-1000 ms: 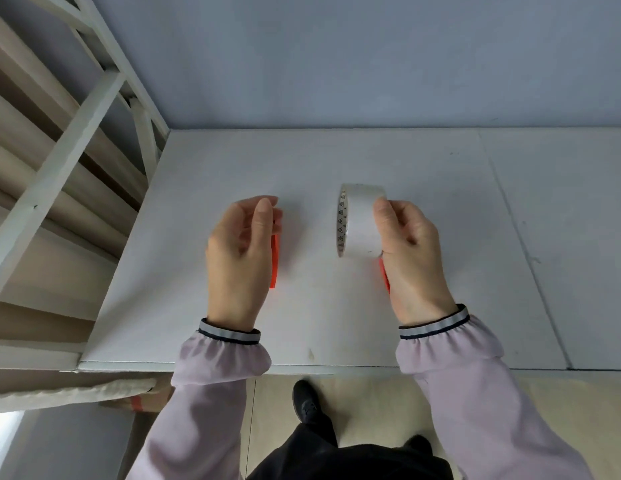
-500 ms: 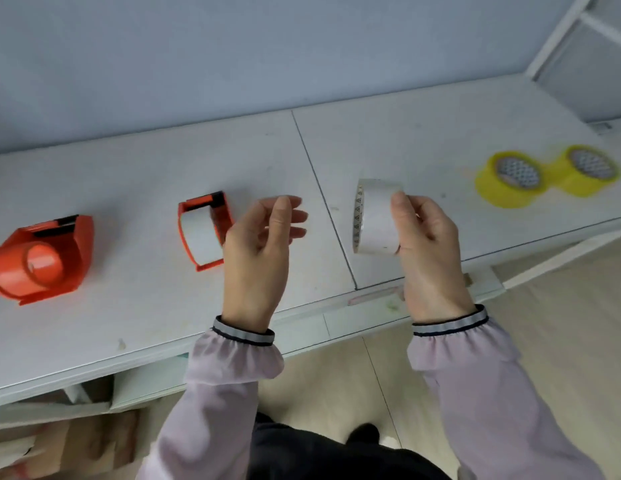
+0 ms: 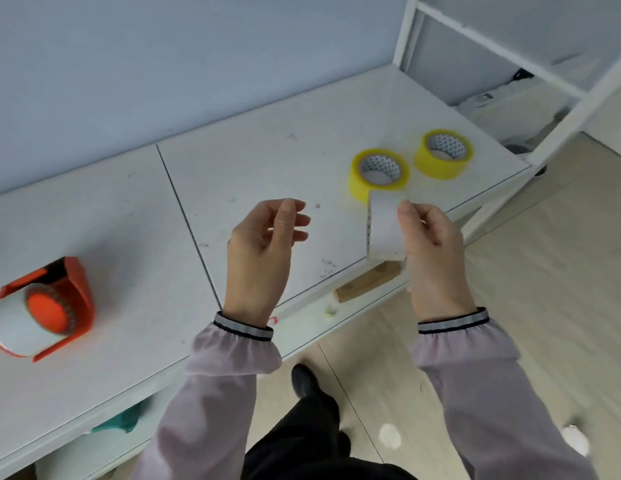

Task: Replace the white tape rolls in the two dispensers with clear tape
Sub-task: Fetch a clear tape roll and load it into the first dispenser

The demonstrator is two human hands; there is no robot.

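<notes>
Above the table's (image 3: 302, 109) front edge, the right hand (image 3: 432, 244) grips a white roll (image 3: 383, 225) upright; the left hand (image 3: 264, 247) hangs empty, fingers loose. Two yellowish rolls (image 3: 378, 174) lie behind; a loaded dispenser (image 3: 42, 310) sits far left.

Plain workroom, white worktable (image 3: 253, 174) against bare wall, white metal shelving frame (image 3: 475, 32), tiled floor

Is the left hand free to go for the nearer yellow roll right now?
Probably yes. The left hand is empty, fingers relaxed, and bare table lies between it and the nearer yellow roll. The right hand holds the white roll just in front, slightly crowding that approach.
</notes>
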